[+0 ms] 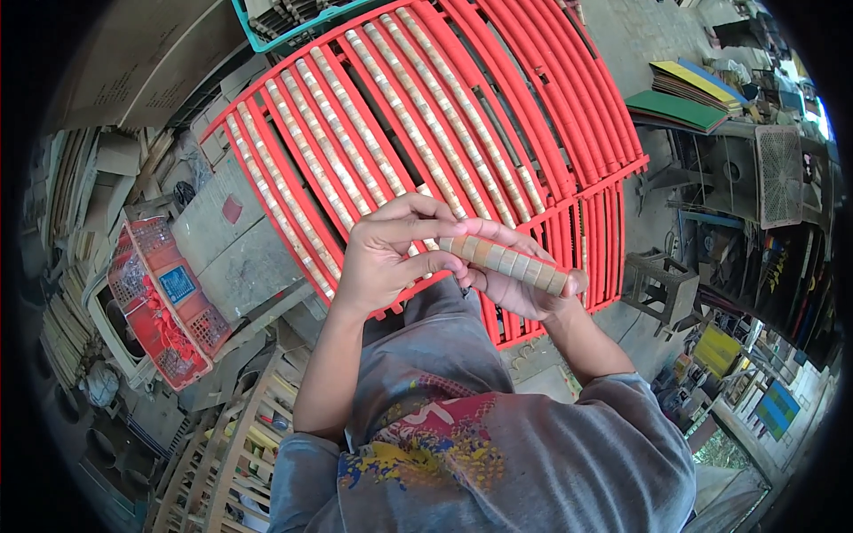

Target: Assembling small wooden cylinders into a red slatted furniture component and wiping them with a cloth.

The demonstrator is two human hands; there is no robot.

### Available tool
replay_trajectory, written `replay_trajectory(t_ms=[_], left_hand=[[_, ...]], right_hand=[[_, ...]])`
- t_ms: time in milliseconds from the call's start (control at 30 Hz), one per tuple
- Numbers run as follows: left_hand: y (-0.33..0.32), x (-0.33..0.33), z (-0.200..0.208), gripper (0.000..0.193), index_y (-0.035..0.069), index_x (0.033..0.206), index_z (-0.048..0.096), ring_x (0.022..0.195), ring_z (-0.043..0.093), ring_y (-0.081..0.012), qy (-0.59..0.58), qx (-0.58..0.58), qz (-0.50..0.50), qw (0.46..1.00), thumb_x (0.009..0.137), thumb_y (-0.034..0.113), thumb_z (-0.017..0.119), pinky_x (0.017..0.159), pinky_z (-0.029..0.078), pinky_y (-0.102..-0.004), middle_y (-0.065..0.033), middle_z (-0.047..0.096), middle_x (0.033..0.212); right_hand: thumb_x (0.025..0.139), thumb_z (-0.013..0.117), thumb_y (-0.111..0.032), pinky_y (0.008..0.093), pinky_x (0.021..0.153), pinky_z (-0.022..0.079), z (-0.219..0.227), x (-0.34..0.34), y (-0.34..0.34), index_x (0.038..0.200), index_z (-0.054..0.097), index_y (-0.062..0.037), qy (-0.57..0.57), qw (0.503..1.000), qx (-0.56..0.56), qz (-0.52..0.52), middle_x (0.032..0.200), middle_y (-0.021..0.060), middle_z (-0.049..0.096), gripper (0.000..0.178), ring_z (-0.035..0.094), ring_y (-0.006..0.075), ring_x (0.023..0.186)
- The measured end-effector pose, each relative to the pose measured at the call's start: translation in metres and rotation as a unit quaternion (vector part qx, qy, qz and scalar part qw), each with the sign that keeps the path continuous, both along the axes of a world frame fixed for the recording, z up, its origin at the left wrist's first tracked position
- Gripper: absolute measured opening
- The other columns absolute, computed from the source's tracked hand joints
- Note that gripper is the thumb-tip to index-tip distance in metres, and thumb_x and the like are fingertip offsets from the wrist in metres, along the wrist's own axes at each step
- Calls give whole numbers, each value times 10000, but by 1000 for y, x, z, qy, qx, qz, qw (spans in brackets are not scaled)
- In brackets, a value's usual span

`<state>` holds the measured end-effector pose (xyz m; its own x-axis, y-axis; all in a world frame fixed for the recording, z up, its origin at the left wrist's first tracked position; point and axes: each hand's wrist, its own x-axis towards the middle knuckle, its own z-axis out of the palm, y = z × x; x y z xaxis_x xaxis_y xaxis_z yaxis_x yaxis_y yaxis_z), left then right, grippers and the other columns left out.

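Observation:
A short stack of round tan, grey and orange discs (pixel 511 264), lined up like a rod, lies slanted across my two hands. My right hand (pixel 524 293) cradles it from below, its thumb against the lower right end. At the upper left end, the thumb and fingers of my left hand (pixel 391 244) close round the stack's tip; what exactly they pinch is partly hidden. Just beyond both hands is a red slatted rack (pixel 351 71). Long rows of similar pale and brown discs (pixel 413 111) lie in its grooves.
A red plastic basket (pixel 191 306) stands at the left beside a grey board (pixel 235 244). A teal crate (pixel 258 40) touches the far side. To the right are a small stool (pixel 662 284), stacked coloured sheets (pixel 680 107) and a box fan (pixel 777 178). Wooden slats (pixel 235 444) stand at lower left.

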<state>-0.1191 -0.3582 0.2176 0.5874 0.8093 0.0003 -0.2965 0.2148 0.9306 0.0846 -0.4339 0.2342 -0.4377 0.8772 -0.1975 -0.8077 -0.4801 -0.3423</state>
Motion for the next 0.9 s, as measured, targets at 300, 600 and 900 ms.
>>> replay_trajectory(t_ms=[300,600,900], left_hand=[[-5,5,-3,351,-36,1099,710,994,654,-212,-42,-33,20,998,756,-91,766,808,613,-285,-147,622,1116],[-17,3,-21,349,-53,1127,687,956,672,-199,-37,-31,35,998,785,-111,732,772,621,-268,-165,608,1156],[-30,5,-24,345,-56,1157,670,958,675,-188,-23,-89,70,993,816,-85,718,761,620,-265,-163,595,1205]], right_hand=[[603,892,-405,500,880,519,15,9,0,1336,402,-75,-110,993,-30,20,1334,213,495,942,539,352,1221],[797,745,-109,457,1008,422,17,9,-4,1124,453,-179,-199,967,70,-142,1146,122,474,444,504,268,1121],[867,722,-25,367,914,497,13,3,-6,1033,635,-26,-290,914,156,-236,1116,163,610,187,602,238,1070]])
